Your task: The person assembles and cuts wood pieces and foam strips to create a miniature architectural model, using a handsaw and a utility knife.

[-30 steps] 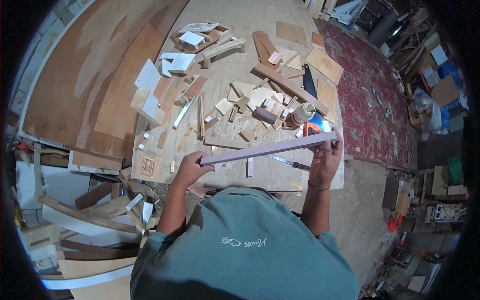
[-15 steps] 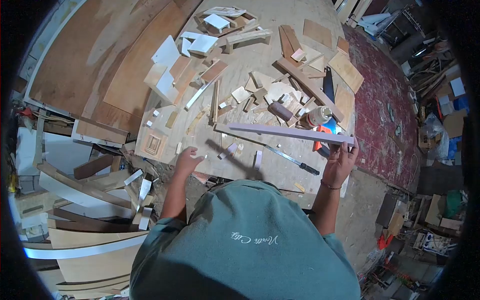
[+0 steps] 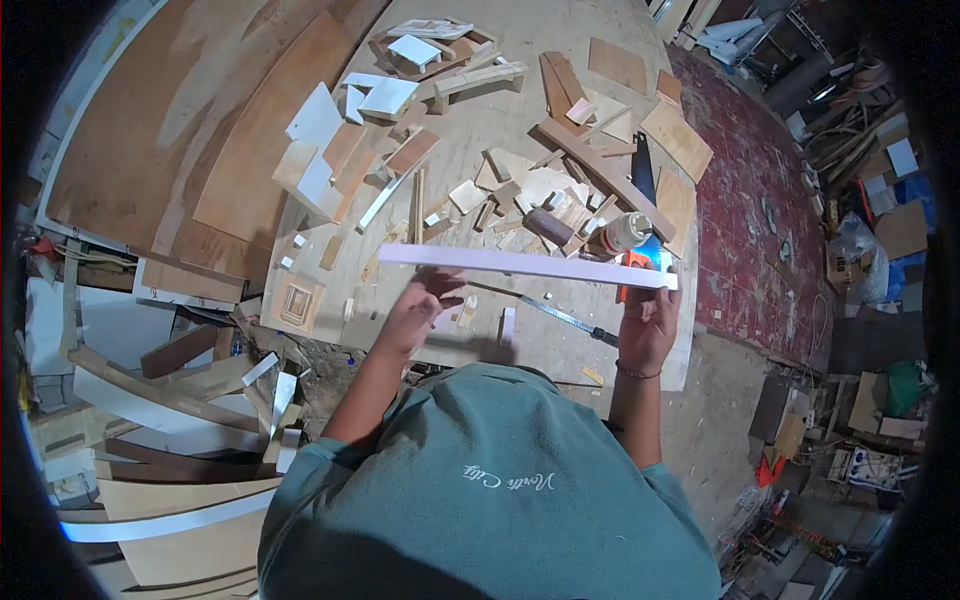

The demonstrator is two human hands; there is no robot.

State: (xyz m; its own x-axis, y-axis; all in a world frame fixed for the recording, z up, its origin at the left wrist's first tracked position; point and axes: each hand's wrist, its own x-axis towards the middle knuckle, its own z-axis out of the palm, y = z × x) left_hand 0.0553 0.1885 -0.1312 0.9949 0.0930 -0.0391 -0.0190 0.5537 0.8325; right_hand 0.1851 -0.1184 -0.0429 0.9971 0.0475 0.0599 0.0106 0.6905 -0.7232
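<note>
A long, straight pale lilac wooden strip is held up crosswise over the workbench. My right hand grips it near its right end, fingers closed around the lower edge. Just under the strip's left part is my left hand, its fingers apart and slightly bent, the upper fingertips right at the strip's underside. On the bench below lies a thin saw blade with a black handle, partly covered by my right hand. A short lilac offcut lies between my hands.
Scrap wood blocks, a glue bottle and a black handsaw lie beyond the strip. Small white-topped wooden pieces stand at the back left. Large plywood sheets lean left, above stacked boards.
The lilac strip has moved left with my right hand. My left hand has risen and moved right, up to the strip's underside. The whole view has shifted slightly.
</note>
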